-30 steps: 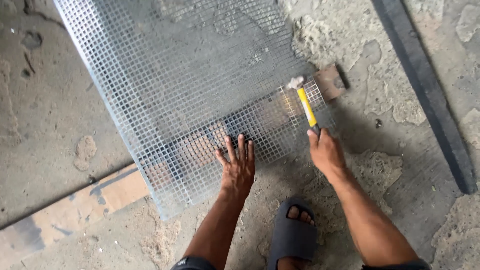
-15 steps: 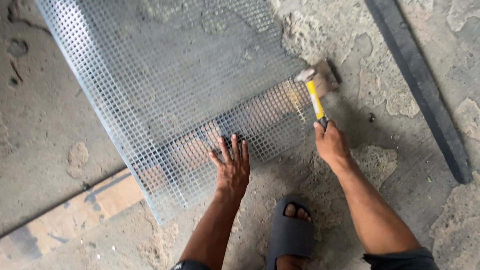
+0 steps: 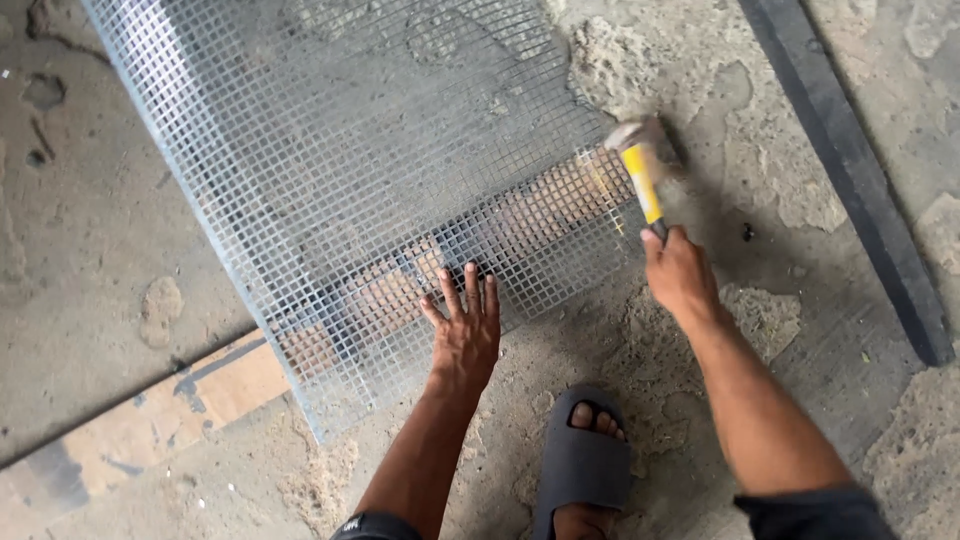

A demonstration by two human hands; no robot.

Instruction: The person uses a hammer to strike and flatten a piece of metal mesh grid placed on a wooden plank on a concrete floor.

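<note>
His left hand [image 3: 466, 335] presses spread fingers on the wire mesh [image 3: 360, 170] over a wooden plank [image 3: 150, 425], while right-hand [image 3: 680, 275] fingers grip a yellow-handled hammer [image 3: 642, 175] just above them.

You're crouched in a rough workshop or building yard, working straight on the ground. The concrete floor [image 3: 120, 230] is stained, cracked and crusted with old mortar; a sheet of wire mesh [image 3: 340, 150] lies over a wooden plank [image 3: 150, 420], and a dark steel bar [image 3: 850, 170] lies alongside.
</note>
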